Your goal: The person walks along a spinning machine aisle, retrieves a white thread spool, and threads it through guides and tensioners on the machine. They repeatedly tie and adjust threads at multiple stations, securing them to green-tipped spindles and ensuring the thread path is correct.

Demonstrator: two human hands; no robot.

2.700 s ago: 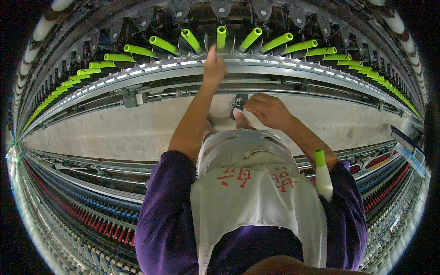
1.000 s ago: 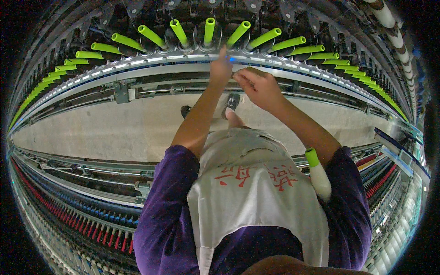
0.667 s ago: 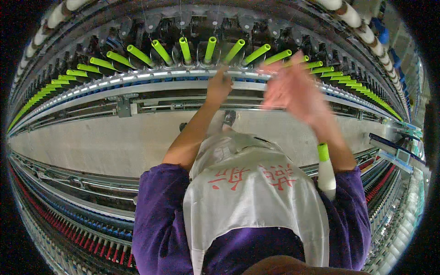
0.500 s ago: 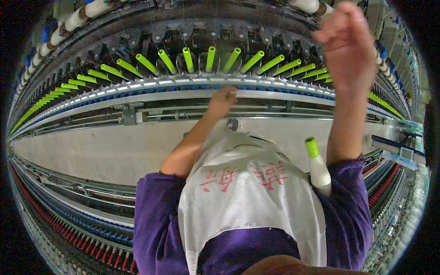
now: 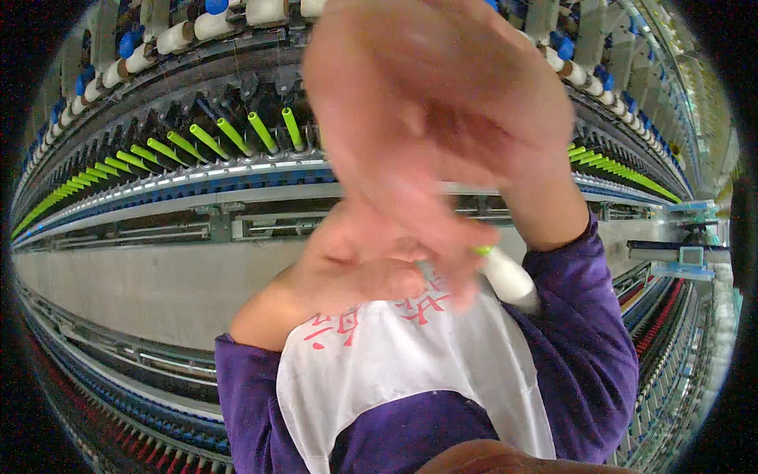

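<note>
My right hand (image 5: 442, 95), large and badly smeared by motion, is raised close to the camera and covers the middle of the spinning machine. Just below and to its left, my left hand (image 5: 347, 265) is in front of my apron, its thumb toward the right. The hands overlap, so I cannot tell whether they touch or if anything is between their fingers. Beside my right arm, a white yarn bobbin (image 5: 509, 278) with a bright green tube end leans against the white apron (image 5: 442, 355); the fingers partly hide its top.
A curved row of bright green bobbin tubes (image 5: 207, 142) stands along the machine's rail (image 5: 260, 170). White yarn rolls (image 5: 213, 25) and blue knobs hang above. Behind me runs another machine row with red tubes (image 5: 150, 446). A blue-and-grey fixture (image 5: 683, 254) juts out at the right.
My right hand has swung left and closer to the camera. My left hand has drawn back from the rail toward my chest. The view has shifted, and the bobbin stays beside my right arm.
</note>
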